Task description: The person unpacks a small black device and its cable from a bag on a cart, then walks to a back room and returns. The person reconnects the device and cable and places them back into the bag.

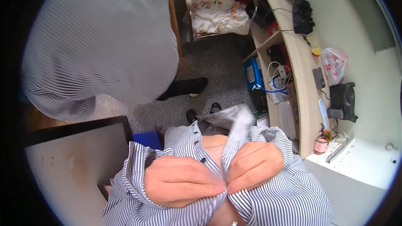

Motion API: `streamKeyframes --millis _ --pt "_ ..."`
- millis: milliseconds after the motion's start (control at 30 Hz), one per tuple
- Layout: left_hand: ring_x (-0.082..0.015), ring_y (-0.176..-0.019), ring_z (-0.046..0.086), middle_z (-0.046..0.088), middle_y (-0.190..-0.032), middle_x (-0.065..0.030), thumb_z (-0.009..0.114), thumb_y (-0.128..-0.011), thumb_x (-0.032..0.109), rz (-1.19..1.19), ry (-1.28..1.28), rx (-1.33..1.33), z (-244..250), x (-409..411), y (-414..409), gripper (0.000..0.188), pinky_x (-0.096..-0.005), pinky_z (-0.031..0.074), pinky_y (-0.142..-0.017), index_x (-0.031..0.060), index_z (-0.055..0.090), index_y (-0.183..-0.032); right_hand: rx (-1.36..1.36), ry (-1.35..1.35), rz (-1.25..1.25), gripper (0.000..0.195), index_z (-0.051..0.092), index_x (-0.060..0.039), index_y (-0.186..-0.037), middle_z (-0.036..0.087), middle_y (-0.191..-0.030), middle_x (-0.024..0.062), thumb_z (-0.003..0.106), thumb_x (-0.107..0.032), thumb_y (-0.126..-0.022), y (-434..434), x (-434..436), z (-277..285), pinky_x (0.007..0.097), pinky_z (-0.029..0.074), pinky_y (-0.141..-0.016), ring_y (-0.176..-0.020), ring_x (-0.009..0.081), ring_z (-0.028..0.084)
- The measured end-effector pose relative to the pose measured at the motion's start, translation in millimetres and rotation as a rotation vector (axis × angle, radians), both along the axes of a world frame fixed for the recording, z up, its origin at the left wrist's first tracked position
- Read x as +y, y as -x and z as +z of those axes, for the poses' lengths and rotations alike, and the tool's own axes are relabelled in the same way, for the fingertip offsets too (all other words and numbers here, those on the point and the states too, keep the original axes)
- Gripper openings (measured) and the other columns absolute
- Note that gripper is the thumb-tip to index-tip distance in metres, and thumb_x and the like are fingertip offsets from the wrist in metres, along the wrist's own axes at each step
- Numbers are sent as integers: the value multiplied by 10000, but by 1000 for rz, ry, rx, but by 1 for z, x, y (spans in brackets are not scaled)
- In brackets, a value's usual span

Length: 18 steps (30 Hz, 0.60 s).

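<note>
A blue-and-white striped button-up shirt (pixel 279 194) is worn by me and hangs open below my hands. My left hand (pixel 179 179) pinches the front edge that carries dark buttons (pixel 203 160). The opposite edge is pinched in my right hand (pixel 256 166). Both sets of fingertips meet at the middle of my chest, hiding whatever lies between them. Lower down, the two front edges are apart, with bare skin showing between. The right front's loose lower end (pixel 243 116) swings outward and is blurred.
Close at the upper left stands another person in a striped top (pixel 103 37). A chair (pixel 220 15) with a cloth is ahead. To the right runs a wooden desk (pixel 301 78) with cables and a blue box (pixel 252 73) on its shelves. A grey panel (pixel 78 160) stands left.
</note>
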<state>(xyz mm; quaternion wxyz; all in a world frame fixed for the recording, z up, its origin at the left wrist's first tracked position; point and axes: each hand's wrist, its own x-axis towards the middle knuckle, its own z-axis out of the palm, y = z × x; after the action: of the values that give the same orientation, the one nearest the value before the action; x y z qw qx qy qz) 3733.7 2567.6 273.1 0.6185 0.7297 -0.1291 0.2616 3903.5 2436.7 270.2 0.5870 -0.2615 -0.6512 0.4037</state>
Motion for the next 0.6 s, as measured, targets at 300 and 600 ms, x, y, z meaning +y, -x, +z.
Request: streamKeyframes --millis 300,600 --pt "-240 -726 668 663 -866 -166 670 -753 6 120 61 -73 6 -25 -48 195 -295 560 -615 -51 670 -940 234 51 87 70 659 111 -807 635 -713 230 672 68 -753 -57 5 -3 274 506 -433 -518 241 622" --pt "-203 -693 667 683 -780 -126 746 -646 -26 470 68 160 5 -41 -89 183 -252 532 -587 -10 697 -822 22 19 227 170 645 55 -902 658 -786 197 693 34 -741 -111 30 -10 268 532 -486 -577 227 651"
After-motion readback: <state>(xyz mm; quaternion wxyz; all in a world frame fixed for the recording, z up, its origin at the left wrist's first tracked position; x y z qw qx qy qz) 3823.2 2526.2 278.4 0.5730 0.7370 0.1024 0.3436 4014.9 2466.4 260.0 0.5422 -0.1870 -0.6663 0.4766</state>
